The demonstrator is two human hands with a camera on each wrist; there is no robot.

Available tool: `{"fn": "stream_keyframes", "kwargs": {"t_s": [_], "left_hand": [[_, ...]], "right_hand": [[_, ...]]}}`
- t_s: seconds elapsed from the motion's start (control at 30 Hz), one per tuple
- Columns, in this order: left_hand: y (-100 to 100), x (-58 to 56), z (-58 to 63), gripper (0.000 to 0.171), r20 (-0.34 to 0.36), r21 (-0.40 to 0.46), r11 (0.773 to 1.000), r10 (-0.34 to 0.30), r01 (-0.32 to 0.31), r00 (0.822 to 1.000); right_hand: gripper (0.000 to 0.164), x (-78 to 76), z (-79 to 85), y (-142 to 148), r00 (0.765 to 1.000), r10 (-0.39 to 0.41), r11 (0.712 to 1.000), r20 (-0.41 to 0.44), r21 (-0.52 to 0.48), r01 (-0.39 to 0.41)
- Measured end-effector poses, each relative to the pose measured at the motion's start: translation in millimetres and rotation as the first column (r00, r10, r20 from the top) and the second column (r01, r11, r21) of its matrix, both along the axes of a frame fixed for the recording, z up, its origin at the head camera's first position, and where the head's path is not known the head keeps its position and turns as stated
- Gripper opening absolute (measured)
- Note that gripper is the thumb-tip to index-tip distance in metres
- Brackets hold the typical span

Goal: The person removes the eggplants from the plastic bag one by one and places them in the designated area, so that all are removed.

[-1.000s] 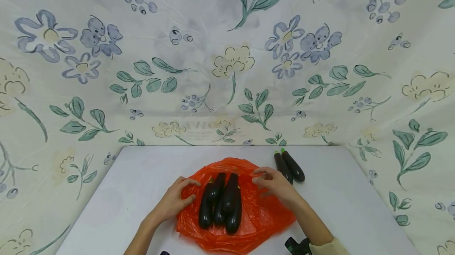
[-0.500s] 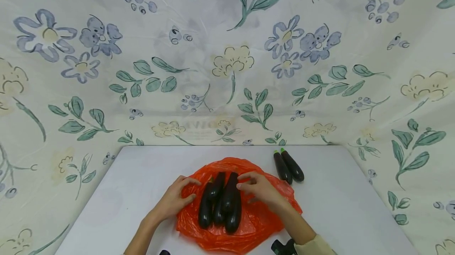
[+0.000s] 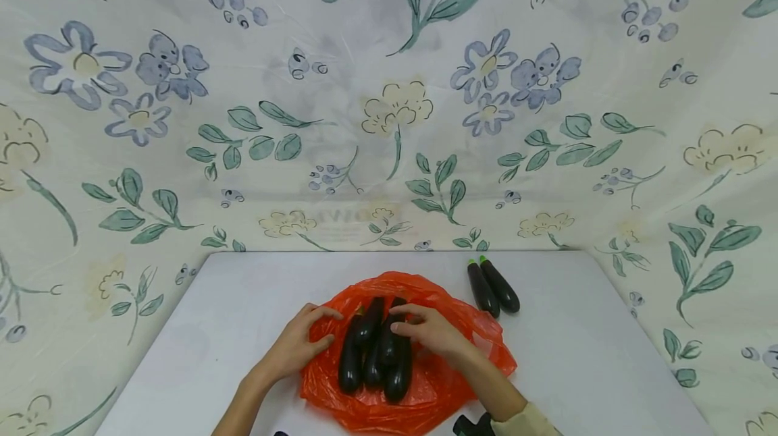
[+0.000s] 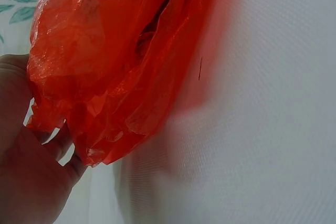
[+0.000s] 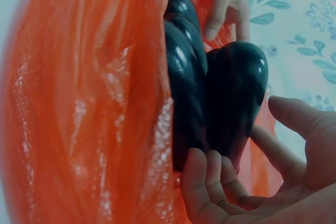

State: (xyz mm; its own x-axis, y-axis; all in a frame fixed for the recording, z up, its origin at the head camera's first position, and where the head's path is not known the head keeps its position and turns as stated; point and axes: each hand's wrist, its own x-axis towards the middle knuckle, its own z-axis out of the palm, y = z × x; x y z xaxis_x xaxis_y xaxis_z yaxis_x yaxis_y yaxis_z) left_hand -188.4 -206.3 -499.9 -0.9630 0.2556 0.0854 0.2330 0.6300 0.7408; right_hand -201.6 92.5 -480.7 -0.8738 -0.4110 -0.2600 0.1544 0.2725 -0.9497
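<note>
Evidently, right hand (image 3: 433, 333) wide against one eggplant (image 5: 239, 82), left hand (image 3: 296, 341) (grip unclear) at red bag (image 3: 434, 385).

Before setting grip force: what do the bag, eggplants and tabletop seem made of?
Red bag: probably thin, glossy plastic film; it crinkles and glints. Eggplants: smooth, glossy dark skin with sharp highlights; likely real vegetables, though moulded copies can't be ruled out. Tabletop: pale, matte, finely textured; material unclear.

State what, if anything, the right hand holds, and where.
The right hand touches the top eggplant near its far, narrow end; the thumb looks clear, so whether it is gripped cannot be told.
</note>
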Motion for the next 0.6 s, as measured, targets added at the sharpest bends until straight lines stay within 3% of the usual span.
{"fn": "stream_keyframes", "kwargs": {"t_s": [0.4,0.6], "left_hand": [[-1.2,0.2,-0.2,0.033,0.003,-0.009,1.0,0.001,-0.001,1.0],[-1.1,-0.9,-1.2,0.033,0.01,-0.002,1.0,-0.003,0.003,1.0]], "right_hand": [[0.029,1.9,-0.7,1.6,1.0,0.016,0.999,-0.027,0.041,-0.015],[0.029,3.1,1.0,1.4,0.999,0.02,0.998,-0.037,0.052,-0.018]]}}
